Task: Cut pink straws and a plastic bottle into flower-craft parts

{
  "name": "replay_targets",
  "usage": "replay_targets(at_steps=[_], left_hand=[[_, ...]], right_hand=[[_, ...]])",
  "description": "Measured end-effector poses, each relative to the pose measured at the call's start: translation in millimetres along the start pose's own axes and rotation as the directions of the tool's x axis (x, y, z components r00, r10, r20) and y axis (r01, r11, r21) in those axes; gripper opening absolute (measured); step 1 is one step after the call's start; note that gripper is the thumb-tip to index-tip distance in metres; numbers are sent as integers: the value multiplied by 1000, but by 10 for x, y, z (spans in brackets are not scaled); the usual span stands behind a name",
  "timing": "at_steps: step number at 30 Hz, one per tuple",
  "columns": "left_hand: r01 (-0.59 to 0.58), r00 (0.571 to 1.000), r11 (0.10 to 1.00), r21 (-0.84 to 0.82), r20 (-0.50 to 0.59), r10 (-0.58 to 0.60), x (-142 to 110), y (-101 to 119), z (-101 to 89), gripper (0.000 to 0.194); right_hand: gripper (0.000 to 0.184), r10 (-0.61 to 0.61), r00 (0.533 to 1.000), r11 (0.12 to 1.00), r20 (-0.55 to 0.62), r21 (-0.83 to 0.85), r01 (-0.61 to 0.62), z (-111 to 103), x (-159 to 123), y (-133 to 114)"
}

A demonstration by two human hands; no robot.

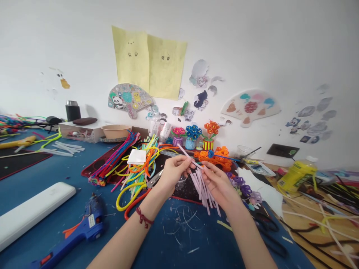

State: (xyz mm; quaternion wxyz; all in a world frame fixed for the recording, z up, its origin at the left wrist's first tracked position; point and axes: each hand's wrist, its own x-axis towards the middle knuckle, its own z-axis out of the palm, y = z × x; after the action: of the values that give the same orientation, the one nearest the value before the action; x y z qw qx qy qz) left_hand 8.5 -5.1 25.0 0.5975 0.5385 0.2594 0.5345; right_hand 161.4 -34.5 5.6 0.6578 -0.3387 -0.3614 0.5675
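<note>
My left hand (176, 172) pinches a pale lilac pipe cleaner (184, 151), whose upper end sticks up past the fingers. The fingertips of my right hand (220, 183) are closed on the same pipe cleaner toward its lower right end. Behind and below the hands lies a bunch of pale lilac pipe cleaners (207, 200), fanned toward me over the edge of a dark mat. Scissors (155, 179) lie by my left wrist, partly hidden. Close to my right hand are orange pipe-cleaner flowers (221, 155) and purple ones (245, 189).
A blue glue gun (86, 226) and a long white case (36, 211) lie at left. Bundles of coloured pipe cleaners (117, 157) spread behind my left arm. Small flower pots (190, 144) stand by the wall. Black-handled scissors (270, 233) and a yellow bottle (297, 175) are at right.
</note>
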Motion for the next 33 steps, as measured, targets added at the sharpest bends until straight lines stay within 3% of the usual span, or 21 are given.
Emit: replay_targets(at_steps=[3, 8, 17, 24, 29, 33], left_hand=[[24, 1000, 994, -108, 20, -22, -11, -12, 22, 32], [32, 995, 968, -248, 101, -7, -39, -43, 61, 31], [32, 984, 947, -319, 178, 27, -63, -66, 57, 30], [139, 958, 973, -183, 275, -85, -90, -22, 81, 33], [178, 941, 983, -34, 298, -160, -98, -15, 100, 40], [165, 932, 986, -1, 327, -155, -87, -50, 92, 43]], right_hand=[[30, -36, 996, 995, -78, 87, 43, -4, 32, 31], [24, -46, 998, 995, -31, 81, 49, -5, 37, 82], [26, -33, 997, 988, -77, 148, 44, 19, 33, 21], [28, -68, 993, 979, -100, 185, 86, 17, 28, -23], [23, -188, 982, 982, -30, 8, 188, -13, -13, -78], [22, -231, 973, 967, 13, -104, 231, -23, -38, -94]])
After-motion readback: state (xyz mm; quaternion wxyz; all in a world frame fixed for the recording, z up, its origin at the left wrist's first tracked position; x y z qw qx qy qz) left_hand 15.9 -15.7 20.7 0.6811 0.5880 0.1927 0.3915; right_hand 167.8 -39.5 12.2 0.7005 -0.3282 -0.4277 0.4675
